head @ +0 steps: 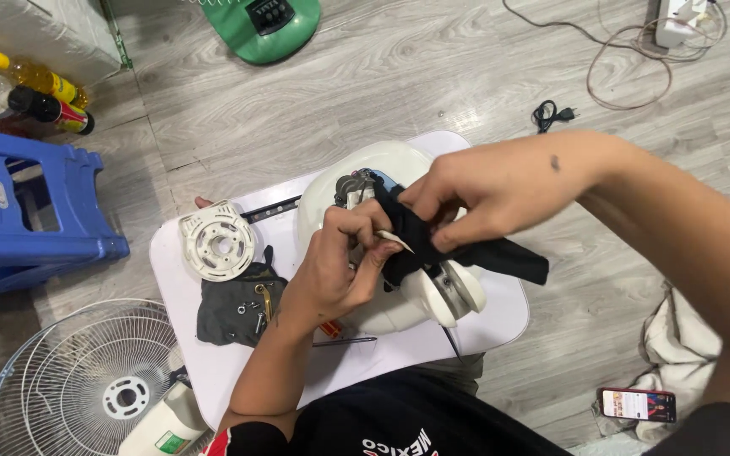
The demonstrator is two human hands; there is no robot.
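A white fan motor housing (399, 300) lies on a small white table (213, 371). My right hand (483, 190) pinches a black cloth (500, 253) that drapes over the housing. Just left of it, my left hand (340, 266) is closed on a small pale part against the same cloth and the housing. Metal motor parts (350, 187) show at the housing's far end.
A round white fan cover (217, 241) and a dark rag (234, 308) with loose screws lie on the table's left. A wire fan guard (69, 380), a blue stool (19, 211), bottles (31, 93), a green base (264, 25), cables (627, 67) and a phone (638, 404) sit on the floor.
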